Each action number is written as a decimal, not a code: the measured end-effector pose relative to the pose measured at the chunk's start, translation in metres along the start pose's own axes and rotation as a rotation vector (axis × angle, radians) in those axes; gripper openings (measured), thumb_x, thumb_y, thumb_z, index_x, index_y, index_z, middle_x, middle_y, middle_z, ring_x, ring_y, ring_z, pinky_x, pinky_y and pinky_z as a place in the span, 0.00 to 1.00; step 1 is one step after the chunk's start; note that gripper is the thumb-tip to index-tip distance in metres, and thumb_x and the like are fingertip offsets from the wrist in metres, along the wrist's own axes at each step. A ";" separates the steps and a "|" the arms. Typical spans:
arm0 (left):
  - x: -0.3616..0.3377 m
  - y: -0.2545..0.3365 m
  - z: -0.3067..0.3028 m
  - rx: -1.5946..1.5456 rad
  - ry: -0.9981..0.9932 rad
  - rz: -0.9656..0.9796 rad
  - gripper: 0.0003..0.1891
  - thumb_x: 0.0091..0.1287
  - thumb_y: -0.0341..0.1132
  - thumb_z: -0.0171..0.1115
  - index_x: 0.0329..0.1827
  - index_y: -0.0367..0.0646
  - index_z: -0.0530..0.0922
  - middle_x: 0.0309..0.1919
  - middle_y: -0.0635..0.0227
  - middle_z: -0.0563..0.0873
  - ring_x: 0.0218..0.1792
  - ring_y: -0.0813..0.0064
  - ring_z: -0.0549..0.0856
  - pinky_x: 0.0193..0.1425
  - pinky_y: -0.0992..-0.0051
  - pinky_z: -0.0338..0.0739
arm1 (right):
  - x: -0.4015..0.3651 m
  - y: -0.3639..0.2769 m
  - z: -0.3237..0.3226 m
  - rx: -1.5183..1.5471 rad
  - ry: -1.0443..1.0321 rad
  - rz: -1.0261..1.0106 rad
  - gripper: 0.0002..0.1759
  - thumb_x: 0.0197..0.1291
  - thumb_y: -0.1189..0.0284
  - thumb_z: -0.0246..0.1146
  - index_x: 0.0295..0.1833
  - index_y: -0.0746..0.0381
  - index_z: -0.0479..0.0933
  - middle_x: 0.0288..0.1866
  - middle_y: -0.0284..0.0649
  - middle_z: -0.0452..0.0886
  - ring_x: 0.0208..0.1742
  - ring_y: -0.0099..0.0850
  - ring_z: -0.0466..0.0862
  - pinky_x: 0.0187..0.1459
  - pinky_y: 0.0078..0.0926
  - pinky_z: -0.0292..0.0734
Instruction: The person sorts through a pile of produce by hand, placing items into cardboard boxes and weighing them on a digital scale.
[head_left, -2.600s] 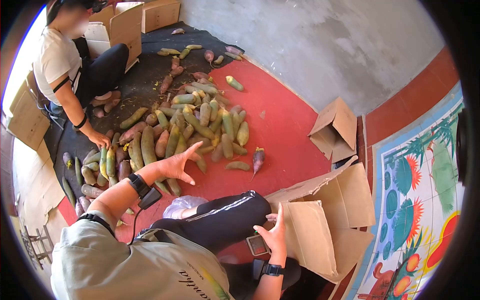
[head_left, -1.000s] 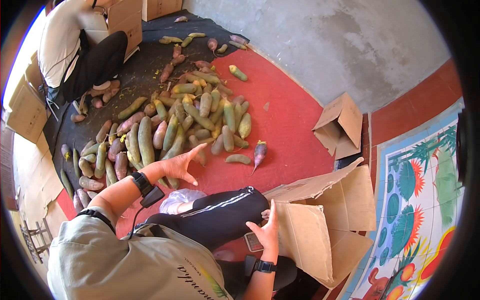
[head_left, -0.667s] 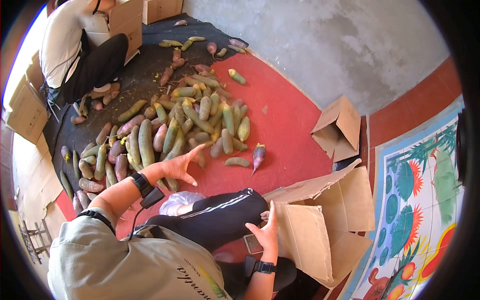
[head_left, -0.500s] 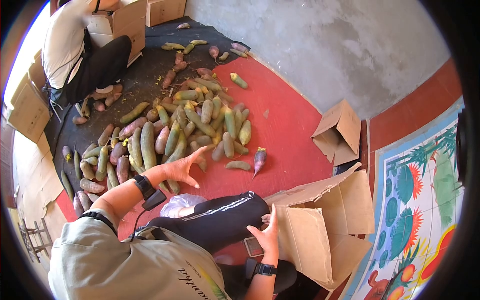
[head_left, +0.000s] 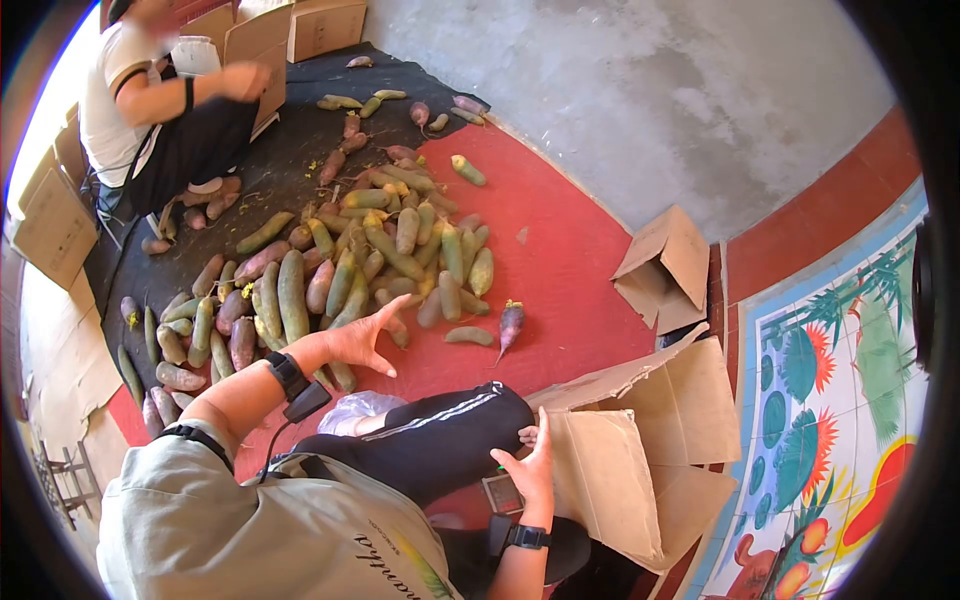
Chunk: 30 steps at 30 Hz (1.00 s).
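Observation:
My left hand (head_left: pixel 358 338) is held over the near edge of a big pile of green and reddish-purple radishes (head_left: pixel 291 290), thumb and fingers spread, holding nothing. Lower right, my right hand (head_left: pixel 532 465) has its thumb and fingers apart beside the open cardboard box (head_left: pixel 600 460), close to its flap; nothing shows in its grasp. A small device with a screen (head_left: pixel 502 493) lies just below that hand. One purple radish (head_left: pixel 511 326) with a thin root sits apart on the red floor, near a short green one (head_left: pixel 469 336).
A co-worker (head_left: pixel 170 110) sits at the upper left by cardboard boxes (head_left: pixel 327 28). Black cloth (head_left: pixel 310 90) lies under part of the pile. A smaller open box (head_left: pixel 668 268) stands by the grey floor (head_left: pixel 640 90). Painted tiles (head_left: pixel 830 420) are at the right.
The co-worker has sat more upright and raised a forearm forward. The view has shifted slightly. My two hands keep nearly the same poses.

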<state>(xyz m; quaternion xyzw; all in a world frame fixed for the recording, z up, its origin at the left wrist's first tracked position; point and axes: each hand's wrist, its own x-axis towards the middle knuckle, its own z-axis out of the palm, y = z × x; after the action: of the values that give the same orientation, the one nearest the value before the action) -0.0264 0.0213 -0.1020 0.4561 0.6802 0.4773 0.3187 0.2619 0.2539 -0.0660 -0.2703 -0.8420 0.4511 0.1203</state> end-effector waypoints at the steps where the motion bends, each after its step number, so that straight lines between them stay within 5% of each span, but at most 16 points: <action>1: 0.000 0.001 0.000 0.002 -0.003 0.006 0.66 0.40 0.43 0.78 0.71 0.46 0.31 0.55 0.53 0.73 0.60 0.60 0.70 0.66 0.65 0.60 | -0.001 0.000 -0.001 0.000 0.007 -0.001 0.59 0.31 0.67 0.75 0.70 0.60 0.49 0.44 0.38 0.70 0.46 0.31 0.71 0.53 0.31 0.66; 7: -0.001 0.023 -0.009 0.040 0.003 0.078 0.64 0.41 0.37 0.77 0.72 0.50 0.33 0.49 0.51 0.76 0.56 0.60 0.73 0.64 0.64 0.62 | -0.002 -0.005 -0.004 0.076 0.018 -0.045 0.59 0.32 0.68 0.75 0.71 0.60 0.47 0.44 0.39 0.71 0.45 0.31 0.73 0.54 0.32 0.66; 14: -0.004 0.041 -0.032 0.090 0.054 0.144 0.65 0.40 0.44 0.78 0.72 0.44 0.32 0.43 0.59 0.77 0.49 0.66 0.76 0.59 0.66 0.67 | 0.008 -0.034 -0.016 0.170 -0.033 -0.120 0.60 0.33 0.69 0.76 0.72 0.59 0.45 0.37 0.37 0.72 0.38 0.28 0.73 0.45 0.28 0.71; 30: 0.025 0.045 -0.026 -0.013 -0.117 0.099 0.69 0.37 0.44 0.80 0.72 0.47 0.30 0.43 0.60 0.77 0.48 0.66 0.76 0.60 0.67 0.66 | 0.007 -0.029 -0.037 0.078 -0.085 0.060 0.63 0.32 0.68 0.76 0.72 0.58 0.44 0.32 0.34 0.68 0.35 0.25 0.70 0.40 0.24 0.71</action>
<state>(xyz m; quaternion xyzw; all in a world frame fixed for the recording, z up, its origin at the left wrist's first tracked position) -0.0446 0.0409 -0.0512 0.5144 0.6337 0.4695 0.3369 0.2623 0.2709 -0.0212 -0.2709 -0.8196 0.4982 0.0812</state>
